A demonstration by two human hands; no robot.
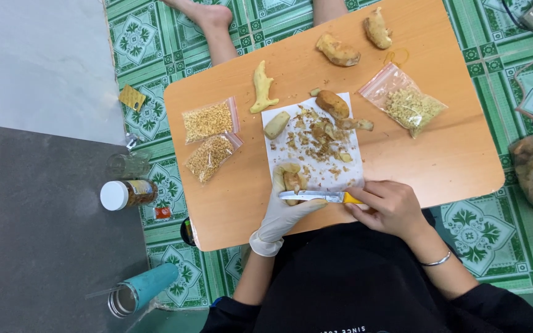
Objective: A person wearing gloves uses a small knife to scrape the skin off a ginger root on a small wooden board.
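A low orange table was set on green patterned floor tiles. A ginger piece was gripped in the gloved left hand at the near edge of a white paper sheet. The knife, clasped by the right hand, lay crosswise w/ blade pointing left, just below the piece. Peelings & bags lay beyond; room was open to the right

On the wooden tabletop two bags of chopped bits lie at the left and a third bag at the right. Unpeeled roots rest at the far edge. On the floor at the left stand a white-capped jar and a teal bottle.
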